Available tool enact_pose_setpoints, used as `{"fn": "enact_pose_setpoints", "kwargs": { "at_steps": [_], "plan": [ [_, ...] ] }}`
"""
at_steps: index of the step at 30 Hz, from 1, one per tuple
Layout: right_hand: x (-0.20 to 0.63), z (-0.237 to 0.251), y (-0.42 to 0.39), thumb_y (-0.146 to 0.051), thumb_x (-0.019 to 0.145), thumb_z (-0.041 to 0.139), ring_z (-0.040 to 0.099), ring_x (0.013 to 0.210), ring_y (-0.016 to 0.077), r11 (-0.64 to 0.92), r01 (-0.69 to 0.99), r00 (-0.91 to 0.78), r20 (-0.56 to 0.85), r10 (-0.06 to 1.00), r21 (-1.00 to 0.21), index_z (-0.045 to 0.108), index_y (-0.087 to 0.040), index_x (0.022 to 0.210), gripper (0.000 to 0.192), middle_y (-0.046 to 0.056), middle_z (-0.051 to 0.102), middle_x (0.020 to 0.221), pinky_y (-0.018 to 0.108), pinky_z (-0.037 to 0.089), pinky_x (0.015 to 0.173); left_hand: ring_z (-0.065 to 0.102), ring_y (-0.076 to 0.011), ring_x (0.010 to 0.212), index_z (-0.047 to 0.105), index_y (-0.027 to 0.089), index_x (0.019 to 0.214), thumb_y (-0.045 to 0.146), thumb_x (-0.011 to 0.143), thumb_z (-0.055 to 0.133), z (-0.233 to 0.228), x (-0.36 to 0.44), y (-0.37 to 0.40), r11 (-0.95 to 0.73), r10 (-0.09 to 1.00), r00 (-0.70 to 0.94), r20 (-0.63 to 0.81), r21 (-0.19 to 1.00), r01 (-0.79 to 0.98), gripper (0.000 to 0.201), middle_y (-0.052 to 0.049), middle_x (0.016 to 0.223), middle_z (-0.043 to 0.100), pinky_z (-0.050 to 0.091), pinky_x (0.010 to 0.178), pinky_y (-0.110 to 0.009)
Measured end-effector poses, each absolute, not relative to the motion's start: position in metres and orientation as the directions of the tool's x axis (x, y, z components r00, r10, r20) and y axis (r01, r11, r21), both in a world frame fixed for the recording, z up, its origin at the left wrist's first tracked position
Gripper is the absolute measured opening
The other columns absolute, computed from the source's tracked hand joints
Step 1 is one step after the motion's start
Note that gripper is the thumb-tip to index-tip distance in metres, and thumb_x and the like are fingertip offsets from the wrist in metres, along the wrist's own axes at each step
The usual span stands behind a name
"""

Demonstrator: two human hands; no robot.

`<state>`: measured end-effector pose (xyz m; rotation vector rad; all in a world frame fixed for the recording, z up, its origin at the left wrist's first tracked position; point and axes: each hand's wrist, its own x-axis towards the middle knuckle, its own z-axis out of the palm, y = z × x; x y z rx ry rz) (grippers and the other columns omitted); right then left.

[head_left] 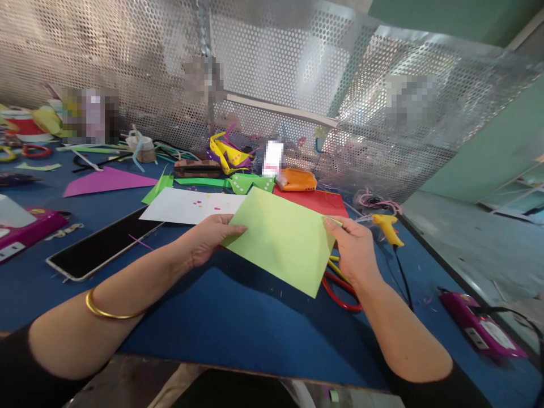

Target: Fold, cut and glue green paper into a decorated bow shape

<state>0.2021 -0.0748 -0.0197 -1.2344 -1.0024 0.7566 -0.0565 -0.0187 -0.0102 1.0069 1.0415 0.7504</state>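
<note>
Blue table (221,317) (bare in front) — both hands pinch green paper (283,241) edges.

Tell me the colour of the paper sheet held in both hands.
Light green, plain and unpatterned. The paper sheet shows best in the head view, pinched by the left hand and right hand.

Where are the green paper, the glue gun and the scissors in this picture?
green paper (283,241): head view, middle of the sheet.
glue gun (386,225): head view, yellow body.
scissors (340,292): head view, red handle loop.
</note>
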Motion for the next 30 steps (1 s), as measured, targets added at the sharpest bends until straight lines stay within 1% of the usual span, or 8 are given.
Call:
{"fn": "enact_pose_setpoints", "kwargs": {
  "at_steps": [6, 9, 12, 17, 19, 22, 27, 30],
  "plan": [
    [0.207, -0.017, -0.086, -0.030, 0.086, 0.057, 0.068, 0.097, 0.0233, 0.250, 0.484, 0.164, 0.368, 0.915, -0.838, 0.068, -0.027, 0.120, 0.036, 0.002, 0.074, 0.107, 0.042, 0.054, 0.087, 0.069, -0.0231, 0.065, 0.076, 0.012, 0.080, 0.016, 0.056, 0.083, -0.011, -0.068, -0.006, 0.331, 0.898, 0.311, -0.312, 0.944, -0.009, 0.025, -0.012, 0.075, 0.076, 0.053, 0.059, -0.029],
    [0.215, -0.014, -0.099, -0.015, 0.085, 0.044, 0.058, 0.121, 0.0237, 0.393, 0.676, -0.152, 0.404, 0.902, -0.623, 0.065, -0.028, 0.126, 0.048, 0.003, 0.065, 0.129, 0.043, 0.047, 0.102, 0.069, -0.0232, 0.063, 0.076, 0.012, 0.080, 0.013, 0.055, 0.082, -0.011, -0.072, -0.001, 0.314, 0.903, 0.304, -0.304, 0.949, 0.016, 0.026, -0.011, 0.073, 0.076, 0.052, 0.057, -0.029],
    [0.222, -0.018, -0.111, -0.007, 0.079, 0.045, 0.051, 0.130, 0.0248, 0.503, 0.778, -0.379, 0.357, 0.854, -0.378, 0.051, -0.028, 0.140, 0.065, 0.007, 0.049, 0.147, 0.043, 0.048, 0.103, 0.069, -0.0239, 0.062, 0.076, 0.012, 0.080, 0.016, 0.056, 0.081, -0.011, -0.071, -0.001, 0.328, 0.884, 0.328, -0.332, 0.942, 0.070, 0.025, -0.012, 0.072, 0.076, 0.053, 0.057, -0.029],
    [0.228, -0.034, -0.122, -0.004, 0.085, 0.047, 0.047, 0.133, 0.0288, 0.571, 0.819, -0.506, 0.544, 0.669, 0.058, 0.064, -0.021, 0.125, 0.047, 0.014, 0.052, 0.144, 0.049, 0.047, 0.102, 0.071, -0.0268, 0.067, 0.076, 0.013, 0.076, 0.018, 0.053, 0.083, -0.015, -0.067, -0.006, 0.381, 0.827, 0.395, -0.401, 0.915, 0.130, 0.025, -0.013, 0.074, 0.076, 0.055, 0.059, -0.031],
    [0.227, -0.038, -0.127, -0.005, 0.089, 0.047, 0.051, 0.130, 0.0278, 0.604, 0.776, -0.597, 0.517, 0.614, 0.180, 0.064, -0.019, 0.126, 0.043, 0.014, 0.059, 0.136, 0.048, 0.048, 0.101, 0.071, -0.0272, 0.067, 0.076, 0.014, 0.077, 0.019, 0.053, 0.083, -0.016, -0.068, -0.008, 0.394, 0.808, 0.413, -0.419, 0.907, 0.150, 0.026, -0.012, 0.074, 0.076, 0.054, 0.058, -0.031],
    [0.221, -0.044, -0.138, -0.008, 0.093, 0.043, 0.059, 0.117, 0.0254, 0.662, 0.713, -0.686, 0.425, 0.591, 0.230, 0.061, -0.015, 0.128, 0.040, 0.013, 0.066, 0.127, 0.044, 0.050, 0.095, 0.071, -0.0272, 0.067, 0.076, 0.015, 0.082, 0.020, 0.054, 0.084, -0.015, -0.074, -0.015, 0.395, 0.787, 0.433, -0.440, 0.898, 0.194, 0.029, -0.012, 0.075, 0.076, 0.054, 0.059, -0.031],
    [0.202, -0.054, -0.150, -0.010, 0.097, 0.038, 0.062, 0.105, 0.0235, 0.714, 0.692, -0.701, 0.331, 0.632, 0.102, 0.063, -0.011, 0.123, 0.036, 0.013, 0.068, 0.119, 0.040, 0.053, 0.088, 0.072, -0.0314, 0.075, 0.076, 0.019, 0.082, 0.026, 0.060, 0.079, -0.012, -0.090, -0.038, 0.282, 0.811, 0.398, -0.429, 0.882, 0.377, 0.024, -0.010, 0.081, 0.077, 0.054, 0.065, -0.034],
    [0.196, -0.054, -0.152, -0.011, 0.096, 0.040, 0.061, 0.105, 0.0248, 0.720, 0.692, -0.694, 0.321, 0.645, 0.052, 0.063, -0.010, 0.122, 0.035, 0.013, 0.068, 0.118, 0.041, 0.053, 0.087, 0.069, -0.0384, 0.094, 0.075, 0.024, 0.099, 0.027, 0.065, 0.075, -0.016, -0.097, -0.057, -0.001, 0.940, 0.273, -0.204, 0.798, 0.603, 0.034, -0.009, 0.097, 0.076, 0.052, 0.085, -0.045]
  ]
}}
